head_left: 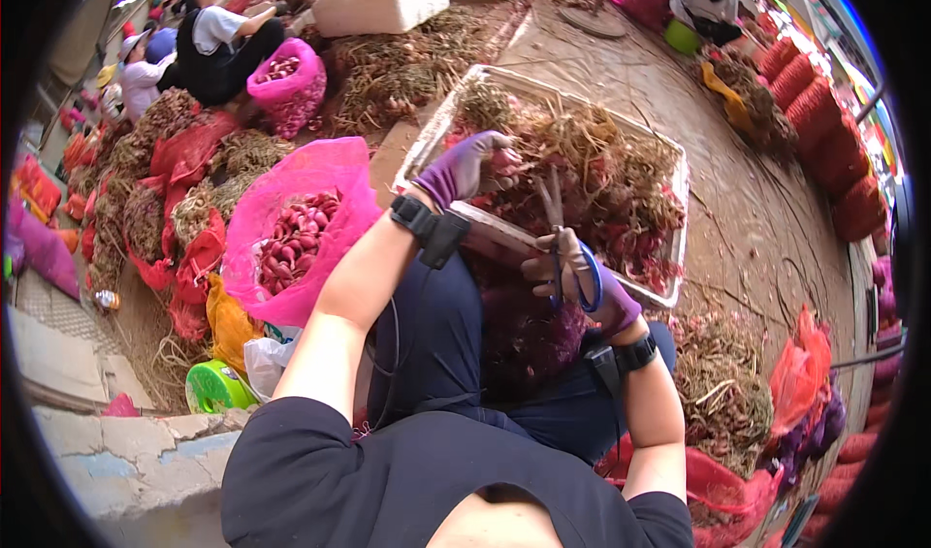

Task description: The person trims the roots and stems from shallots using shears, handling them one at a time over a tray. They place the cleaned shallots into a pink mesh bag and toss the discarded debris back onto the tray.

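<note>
In a purple and grey glove, my left hand [462, 170] is closed on a small bunch of reddish shallots [502, 168] over the left side of a white foam box [434, 126]. My gloved right hand [606, 301] grips scissors [553, 204] by their blue handles, at the box's near edge. Their blades point up and away, slightly apart, to the right of the bunch. Shallots with dry stalks [616, 170] fill the box. A purple mesh bag [533, 339] lies between my legs, partly hidden by my right hand.
To my left stands an open pink mesh bag [354, 194] with trimmed shallots [301, 242], beside a green tub [215, 387]. Dry stalks [722, 383] are heaped to my right. Co-workers sit far left, one [218, 44] near another pink bag [296, 92]. Red sacks [815, 112] line the right.
</note>
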Action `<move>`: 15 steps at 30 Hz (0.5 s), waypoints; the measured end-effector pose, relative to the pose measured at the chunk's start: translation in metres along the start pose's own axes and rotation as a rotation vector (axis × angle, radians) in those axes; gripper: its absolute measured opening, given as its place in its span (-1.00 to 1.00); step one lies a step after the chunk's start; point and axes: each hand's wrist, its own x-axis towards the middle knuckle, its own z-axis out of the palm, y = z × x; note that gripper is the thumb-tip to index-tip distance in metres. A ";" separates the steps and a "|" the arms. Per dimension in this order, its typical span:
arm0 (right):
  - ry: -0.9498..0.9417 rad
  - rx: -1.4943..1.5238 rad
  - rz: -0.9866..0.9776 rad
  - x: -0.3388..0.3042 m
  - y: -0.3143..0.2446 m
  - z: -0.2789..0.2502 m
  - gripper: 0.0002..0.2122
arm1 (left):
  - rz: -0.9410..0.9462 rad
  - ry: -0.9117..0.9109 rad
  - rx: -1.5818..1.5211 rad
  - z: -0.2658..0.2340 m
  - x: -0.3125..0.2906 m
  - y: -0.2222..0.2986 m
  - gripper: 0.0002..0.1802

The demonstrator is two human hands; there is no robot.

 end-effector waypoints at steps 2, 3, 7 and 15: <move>0.013 -0.025 0.047 -0.001 -0.001 0.002 -0.44 | -0.011 0.014 0.039 0.005 -0.002 0.002 -0.80; 0.000 -0.023 0.090 0.007 0.002 0.000 -0.42 | -0.012 0.038 0.057 0.006 -0.005 0.002 -0.83; 0.060 -0.006 0.082 0.030 -0.002 0.003 -0.38 | 0.002 0.053 0.135 0.019 -0.017 0.000 -0.73; 0.136 -0.265 -0.057 0.058 0.002 -0.016 -0.51 | -0.140 -0.248 0.149 -0.014 -0.028 -0.013 -0.76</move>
